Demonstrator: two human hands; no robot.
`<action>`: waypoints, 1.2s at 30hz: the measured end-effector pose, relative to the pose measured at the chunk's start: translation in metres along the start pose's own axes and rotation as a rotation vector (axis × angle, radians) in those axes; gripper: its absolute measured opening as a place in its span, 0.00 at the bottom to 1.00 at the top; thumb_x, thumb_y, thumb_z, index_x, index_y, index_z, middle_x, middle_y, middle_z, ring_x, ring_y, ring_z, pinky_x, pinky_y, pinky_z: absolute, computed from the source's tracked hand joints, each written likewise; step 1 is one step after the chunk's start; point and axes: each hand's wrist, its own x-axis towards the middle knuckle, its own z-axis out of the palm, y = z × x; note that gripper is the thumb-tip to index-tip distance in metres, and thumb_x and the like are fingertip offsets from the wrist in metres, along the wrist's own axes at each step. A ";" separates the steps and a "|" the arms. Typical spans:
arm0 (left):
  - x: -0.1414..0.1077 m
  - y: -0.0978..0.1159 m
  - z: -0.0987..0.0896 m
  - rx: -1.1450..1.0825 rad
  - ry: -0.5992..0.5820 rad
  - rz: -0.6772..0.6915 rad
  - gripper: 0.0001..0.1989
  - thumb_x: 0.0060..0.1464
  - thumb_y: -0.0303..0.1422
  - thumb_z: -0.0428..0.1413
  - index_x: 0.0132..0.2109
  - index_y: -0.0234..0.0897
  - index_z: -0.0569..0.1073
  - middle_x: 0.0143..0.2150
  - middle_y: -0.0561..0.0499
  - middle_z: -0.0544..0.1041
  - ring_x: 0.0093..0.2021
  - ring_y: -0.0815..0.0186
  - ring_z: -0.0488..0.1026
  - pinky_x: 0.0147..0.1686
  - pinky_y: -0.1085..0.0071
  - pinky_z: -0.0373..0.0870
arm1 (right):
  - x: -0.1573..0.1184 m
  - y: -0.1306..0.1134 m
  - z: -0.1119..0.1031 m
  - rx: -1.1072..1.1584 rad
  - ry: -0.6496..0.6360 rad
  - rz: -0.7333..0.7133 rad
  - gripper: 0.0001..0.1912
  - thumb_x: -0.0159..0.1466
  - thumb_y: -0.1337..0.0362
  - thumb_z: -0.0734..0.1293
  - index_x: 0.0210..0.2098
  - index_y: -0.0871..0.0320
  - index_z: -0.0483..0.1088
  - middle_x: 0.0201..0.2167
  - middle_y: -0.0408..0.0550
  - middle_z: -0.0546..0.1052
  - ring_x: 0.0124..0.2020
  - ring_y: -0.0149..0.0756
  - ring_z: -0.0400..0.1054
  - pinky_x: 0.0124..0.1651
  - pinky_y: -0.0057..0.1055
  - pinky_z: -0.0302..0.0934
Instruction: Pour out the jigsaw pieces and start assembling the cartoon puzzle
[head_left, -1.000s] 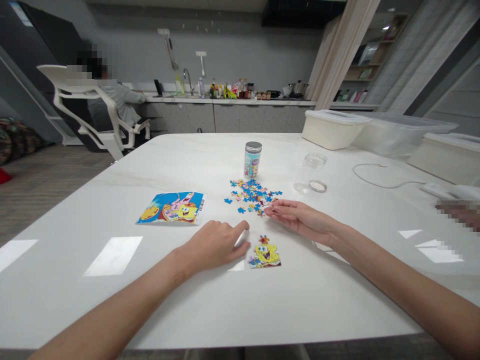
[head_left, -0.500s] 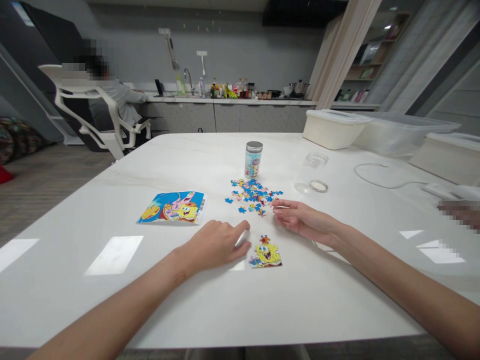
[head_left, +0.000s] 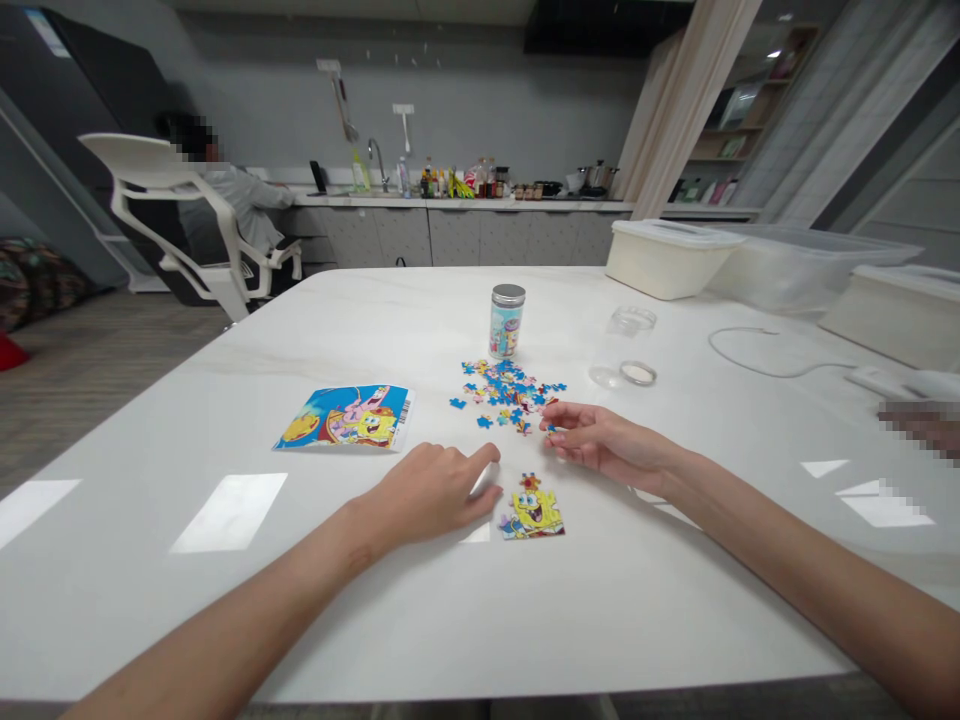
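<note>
My right hand (head_left: 592, 440) pinches a small puzzle piece (head_left: 552, 431) at its fingertips, just right of a heap of loose puzzle pieces (head_left: 506, 385), mostly blue. My left hand (head_left: 435, 487) rests on the white table with thumb and index finger apart, holding nothing. Right of its thumb lies a joined section of puzzle (head_left: 536, 510) showing a yellow cartoon face, with an orange-brown piece sticking up at its top. A picture sheet (head_left: 345, 415) with the cartoon scene lies beyond my left hand, slightly curled.
A printed can with a metal lid (head_left: 507, 320) stands behind the heap. To its right are a clear plastic jar (head_left: 621, 345) and a ring-shaped lid (head_left: 638, 373). Storage boxes (head_left: 667, 262) and a cable (head_left: 750, 367) occupy the right. Another person's hand (head_left: 922, 428) shows at the right edge.
My right hand has drawn slightly back from the heap, and a puzzle piece now shows between thumb and fingers. My left hand and the joined section stay as they were.
</note>
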 end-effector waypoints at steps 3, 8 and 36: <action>0.000 0.000 0.000 0.003 -0.007 0.001 0.13 0.64 0.40 0.45 0.47 0.37 0.68 0.19 0.55 0.69 0.21 0.67 0.66 0.23 0.71 0.52 | 0.000 0.001 0.000 -0.015 -0.023 -0.004 0.17 0.49 0.76 0.74 0.38 0.59 0.72 0.39 0.46 0.76 0.38 0.31 0.72 0.44 0.29 0.68; 0.000 0.000 0.002 0.023 0.006 0.010 0.14 0.64 0.40 0.44 0.47 0.37 0.68 0.19 0.56 0.68 0.21 0.66 0.66 0.23 0.71 0.51 | 0.001 0.000 0.001 -0.009 0.005 -0.009 0.16 0.54 0.75 0.72 0.41 0.58 0.73 0.40 0.47 0.76 0.38 0.29 0.73 0.39 0.25 0.68; 0.000 0.000 0.001 0.053 0.015 0.009 0.14 0.64 0.40 0.44 0.47 0.37 0.69 0.18 0.56 0.67 0.20 0.67 0.65 0.23 0.72 0.53 | 0.001 0.000 0.003 0.031 -0.007 -0.021 0.10 0.59 0.72 0.72 0.40 0.59 0.72 0.37 0.45 0.79 0.23 0.18 0.66 0.30 0.16 0.67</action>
